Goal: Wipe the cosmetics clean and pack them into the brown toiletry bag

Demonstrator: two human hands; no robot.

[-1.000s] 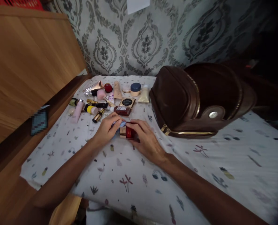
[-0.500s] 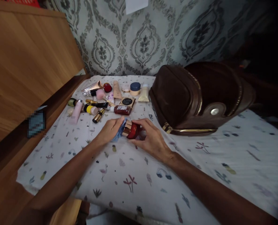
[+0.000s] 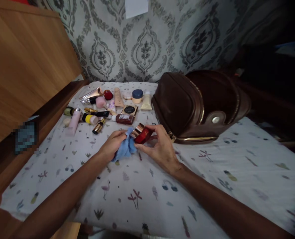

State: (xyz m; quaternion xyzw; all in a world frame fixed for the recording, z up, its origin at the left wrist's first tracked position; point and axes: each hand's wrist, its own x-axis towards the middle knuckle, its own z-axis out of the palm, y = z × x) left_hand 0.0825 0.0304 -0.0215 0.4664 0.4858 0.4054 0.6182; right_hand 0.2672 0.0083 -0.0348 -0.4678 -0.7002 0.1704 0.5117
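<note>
My left hand (image 3: 114, 142) is closed on a crumpled blue cloth (image 3: 125, 148), which touches the gold cap end of a red bottle. That red bottle (image 3: 143, 134), tilted, is gripped between the thumb and fingers of my right hand (image 3: 162, 146). Both hands are just above the printed sheet (image 3: 127, 199). Beyond them lie a dark red bottle with a white cap (image 3: 124, 119), a gold and black tube (image 3: 99, 126) and a black and gold compact (image 3: 129, 110).
A large brown bag (image 3: 182, 106) with gold zips stands at the right. Several cosmetics, among them a pink tube (image 3: 74, 122) and a jar with a blue lid (image 3: 137, 96), are spread at the back left. A wooden panel (image 3: 30, 46) borders the left side.
The red bottle has turned so its gold end tilts upward. More of the blue cloth shows below my left hand. The whole view has shifted slightly.
</note>
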